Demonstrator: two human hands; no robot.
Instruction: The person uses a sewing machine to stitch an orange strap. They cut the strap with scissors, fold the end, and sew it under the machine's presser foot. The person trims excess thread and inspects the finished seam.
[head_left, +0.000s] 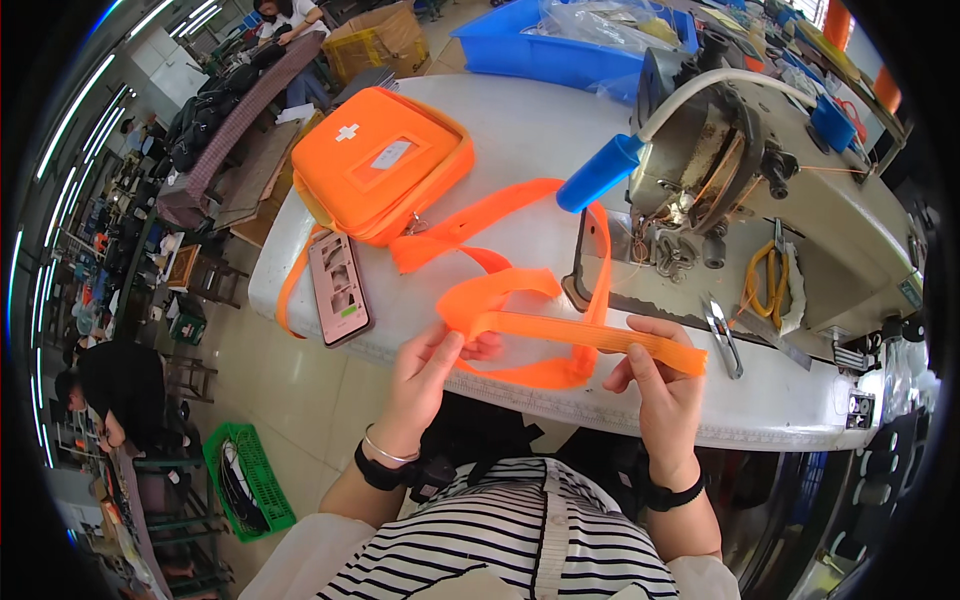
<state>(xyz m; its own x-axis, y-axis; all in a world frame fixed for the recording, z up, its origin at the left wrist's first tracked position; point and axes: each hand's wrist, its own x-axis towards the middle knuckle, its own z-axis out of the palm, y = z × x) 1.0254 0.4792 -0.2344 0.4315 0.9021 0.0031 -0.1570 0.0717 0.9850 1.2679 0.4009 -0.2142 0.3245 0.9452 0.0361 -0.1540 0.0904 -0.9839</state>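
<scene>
- Seen from above, a person in a striped top sits at a white worktable [530,120] and holds a length of flat orange webbing strap [560,330] with both hands, over the near edge of the table.
- The left hand [425,375] is closed in a pinch on the left end of the strap, where the strap folds back on itself; thumb and fingertips press the fold together.
- The right hand [665,385] grips the strap further right, with the thumb under and the fingers curled over the band. A short end of strap sticks out to the right past the fingers.
- Between the hands the strap runs nearly level and taut. The rest of it loops away across the table towards the far left.
- There, on the far left of the table, lies an orange zipped pouch [378,160] with a white cross and a white label on its face. The strap reaches up to the pouch; whether it is attached I cannot tell.
- A pink phone [340,288] lies flat on the table just near of the pouch, to the left of the left hand.
- To the right stands an industrial sewing machine [720,150], with a blue cylinder [598,173] jutting from it over the strap.
- Yellow-handled scissors [765,280] rest on the machine bed, and metal snips [722,335] lie just right of the right hand.
- A blue bin [540,55] sits at the far edge of the table.
</scene>
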